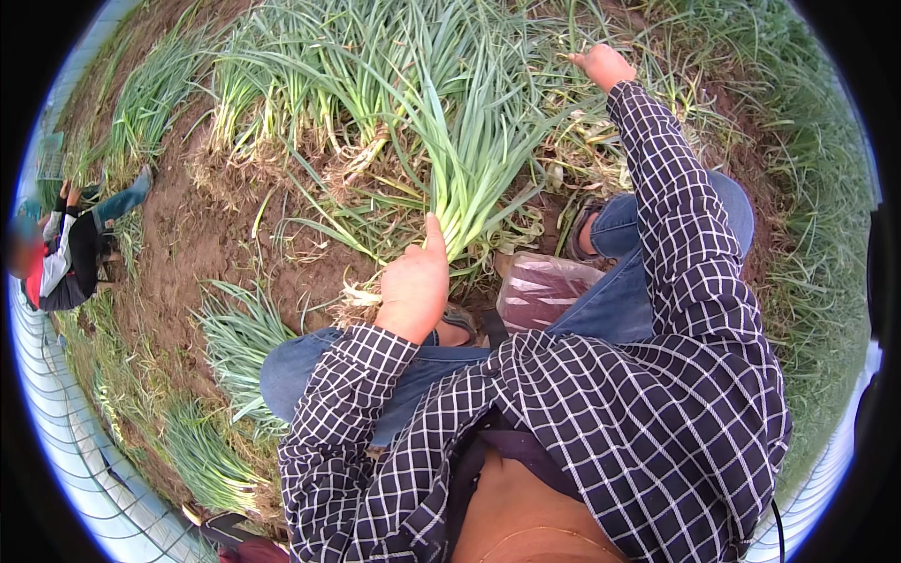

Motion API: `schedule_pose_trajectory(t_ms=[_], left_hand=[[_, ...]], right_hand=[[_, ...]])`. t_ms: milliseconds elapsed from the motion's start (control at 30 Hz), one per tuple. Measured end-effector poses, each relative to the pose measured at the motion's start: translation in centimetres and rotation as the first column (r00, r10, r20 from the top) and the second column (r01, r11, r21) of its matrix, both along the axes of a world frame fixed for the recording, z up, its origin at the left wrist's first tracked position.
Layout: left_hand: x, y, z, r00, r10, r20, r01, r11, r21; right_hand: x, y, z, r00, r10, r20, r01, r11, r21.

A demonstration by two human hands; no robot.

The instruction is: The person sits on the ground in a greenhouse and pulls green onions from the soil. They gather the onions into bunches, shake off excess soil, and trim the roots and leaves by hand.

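Note:
My left hand (417,281) grips a bunch of scallion-like allium plants (464,190), with the index finger laid along the pale stems. White stem ends with roots (360,295) stick out on the left side of this hand, while the long green leaves fan away from me. Stretched out to the far right is my right hand (604,65), above loose leaves and peelings (598,130) on the soil. Its fingertips are close together near a thin green leaf; whether they hold it is unclear.
A long row of pulled plants (303,91) lies ahead, roots towards me. More bunches (243,345) (211,457) lie at left on bare soil (183,232). Between my legs is a dark red, plastic-wrapped block (542,288). Another person (70,246) sits far left. Grass (816,232) borders the right.

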State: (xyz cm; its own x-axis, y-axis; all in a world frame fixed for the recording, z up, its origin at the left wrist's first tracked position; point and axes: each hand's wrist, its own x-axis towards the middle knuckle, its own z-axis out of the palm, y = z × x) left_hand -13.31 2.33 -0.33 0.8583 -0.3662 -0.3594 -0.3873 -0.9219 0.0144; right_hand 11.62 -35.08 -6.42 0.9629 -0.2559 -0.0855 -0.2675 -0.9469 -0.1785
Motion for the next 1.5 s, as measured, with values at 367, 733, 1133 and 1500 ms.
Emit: schedule_pose_trajectory(t_ms=[367,733,1133,1500], left_hand=[[0.3,-0.6,0.7,0.999,-0.041,0.014,0.040,0.999,0.035],[-0.8,0.2,0.2,0.978,-0.111,0.177,0.101,0.993,0.067],[-0.7,-0.4,1.0,0.995,-0.062,0.078,0.061,0.998,0.016],[2.7,2.9,5.5,0.497,-0.015,-0.868,-0.867,0.048,-0.497]], right_hand=[[-5.1,11.4,-0.5,0.779,0.414,-0.471,-0.210,0.880,0.425],[-2.5,9.0,-2.7,0.990,0.033,-0.134,-0.003,0.975,0.222],[-1.8,13.7,-9.3,0.980,0.101,-0.174,-0.072,0.984,0.164],[-0.5,-4.3,-1.0,0.842,-0.422,0.336,0.296,0.883,0.365]])
